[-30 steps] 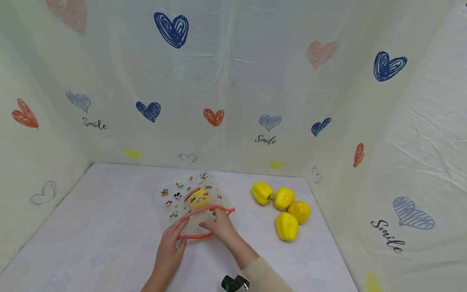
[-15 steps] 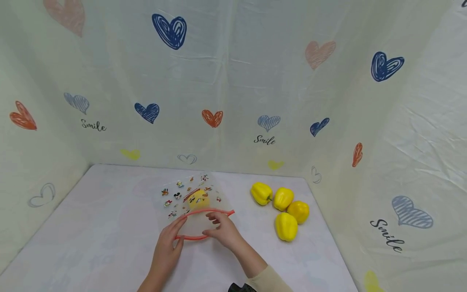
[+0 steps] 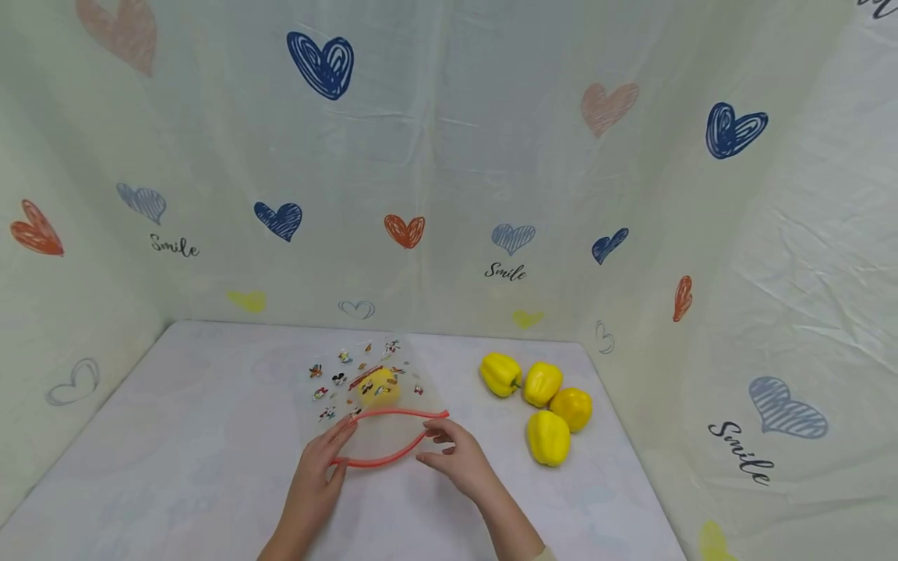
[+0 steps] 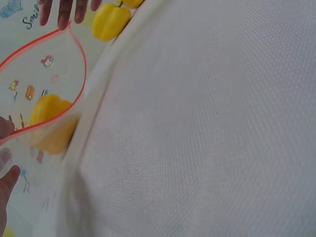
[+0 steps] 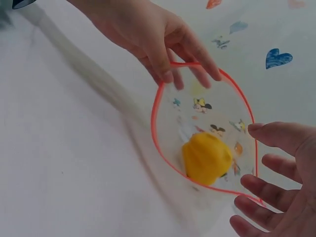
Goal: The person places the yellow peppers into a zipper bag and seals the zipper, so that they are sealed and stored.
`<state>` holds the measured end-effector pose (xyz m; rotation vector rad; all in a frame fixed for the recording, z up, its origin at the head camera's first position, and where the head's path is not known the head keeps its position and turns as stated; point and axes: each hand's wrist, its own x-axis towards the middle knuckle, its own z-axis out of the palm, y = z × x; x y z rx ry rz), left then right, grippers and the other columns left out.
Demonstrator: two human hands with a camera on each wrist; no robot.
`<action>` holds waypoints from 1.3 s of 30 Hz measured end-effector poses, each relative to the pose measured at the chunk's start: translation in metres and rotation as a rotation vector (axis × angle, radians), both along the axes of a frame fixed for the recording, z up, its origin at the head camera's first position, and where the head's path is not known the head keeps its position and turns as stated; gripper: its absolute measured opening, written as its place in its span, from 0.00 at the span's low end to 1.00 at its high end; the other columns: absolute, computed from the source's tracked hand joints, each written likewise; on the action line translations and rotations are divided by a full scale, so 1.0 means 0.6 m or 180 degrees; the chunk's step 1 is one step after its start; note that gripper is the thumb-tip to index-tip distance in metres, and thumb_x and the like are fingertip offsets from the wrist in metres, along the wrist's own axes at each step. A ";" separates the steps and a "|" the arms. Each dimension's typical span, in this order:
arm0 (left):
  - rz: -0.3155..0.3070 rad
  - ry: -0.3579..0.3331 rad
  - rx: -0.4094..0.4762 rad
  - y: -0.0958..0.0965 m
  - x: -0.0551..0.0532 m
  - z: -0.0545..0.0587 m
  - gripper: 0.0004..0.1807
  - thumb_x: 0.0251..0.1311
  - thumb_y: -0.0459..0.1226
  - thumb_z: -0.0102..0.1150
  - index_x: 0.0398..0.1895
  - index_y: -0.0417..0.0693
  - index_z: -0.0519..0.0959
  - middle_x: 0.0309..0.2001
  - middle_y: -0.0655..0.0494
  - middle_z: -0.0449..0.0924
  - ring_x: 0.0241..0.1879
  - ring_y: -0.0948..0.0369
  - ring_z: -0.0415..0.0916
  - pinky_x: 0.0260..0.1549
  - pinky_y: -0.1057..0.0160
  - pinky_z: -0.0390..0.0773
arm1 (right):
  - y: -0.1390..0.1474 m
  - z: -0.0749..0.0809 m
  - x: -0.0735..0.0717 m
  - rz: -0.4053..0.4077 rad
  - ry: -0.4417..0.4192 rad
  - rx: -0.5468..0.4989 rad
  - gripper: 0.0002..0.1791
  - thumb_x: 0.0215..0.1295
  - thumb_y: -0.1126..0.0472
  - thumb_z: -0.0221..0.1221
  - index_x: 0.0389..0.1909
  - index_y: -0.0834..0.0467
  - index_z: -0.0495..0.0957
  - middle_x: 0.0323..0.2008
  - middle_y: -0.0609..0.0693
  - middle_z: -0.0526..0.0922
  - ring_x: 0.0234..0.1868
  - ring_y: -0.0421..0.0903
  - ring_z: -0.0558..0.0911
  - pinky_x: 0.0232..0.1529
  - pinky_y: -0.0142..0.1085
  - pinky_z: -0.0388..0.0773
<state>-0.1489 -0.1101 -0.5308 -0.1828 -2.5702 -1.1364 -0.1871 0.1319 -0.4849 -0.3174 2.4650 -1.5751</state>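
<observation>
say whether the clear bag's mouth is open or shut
Open: the two edges of its red rim bow apart, and the right wrist view looks through the gap to a yellow pepper inside the clear bag.

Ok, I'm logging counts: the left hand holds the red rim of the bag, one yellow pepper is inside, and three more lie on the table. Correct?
Not three: the head view shows four more peppers on the table. The left hand does hold the red rim of the bag, with one yellow pepper inside.
</observation>
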 end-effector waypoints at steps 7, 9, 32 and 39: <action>0.0011 -0.0100 -0.0016 0.000 0.001 -0.001 0.33 0.51 0.20 0.65 0.63 0.45 0.75 0.68 0.51 0.68 0.60 0.49 0.65 0.56 0.42 0.72 | 0.040 -0.006 0.011 -0.0402 0.0038 -0.0016 0.27 0.57 0.59 0.69 0.58 0.62 0.75 0.51 0.58 0.80 0.53 0.58 0.76 0.53 0.51 0.75; 0.0008 -0.0094 -0.0014 -0.001 0.002 -0.001 0.33 0.50 0.20 0.65 0.62 0.45 0.76 0.68 0.51 0.68 0.60 0.49 0.66 0.56 0.42 0.72 | 0.051 -0.009 0.013 -0.0521 0.0046 -0.0001 0.28 0.57 0.58 0.69 0.58 0.62 0.75 0.51 0.58 0.80 0.53 0.57 0.76 0.54 0.50 0.75; 0.0022 -0.0007 0.0058 -0.007 0.002 -0.005 0.36 0.49 0.19 0.64 0.65 0.45 0.73 0.67 0.51 0.69 0.61 0.49 0.66 0.57 0.42 0.70 | 0.153 0.000 0.017 -0.1415 0.0074 0.0246 0.27 0.58 0.62 0.68 0.57 0.65 0.74 0.51 0.61 0.79 0.53 0.58 0.76 0.54 0.51 0.75; 0.0027 -0.0055 0.0061 -0.007 0.001 -0.006 0.36 0.50 0.19 0.63 0.65 0.44 0.72 0.67 0.51 0.68 0.61 0.48 0.65 0.57 0.41 0.70 | 0.184 0.004 0.017 -0.1642 0.0080 0.0372 0.27 0.58 0.62 0.68 0.58 0.65 0.74 0.50 0.61 0.79 0.51 0.56 0.75 0.55 0.50 0.74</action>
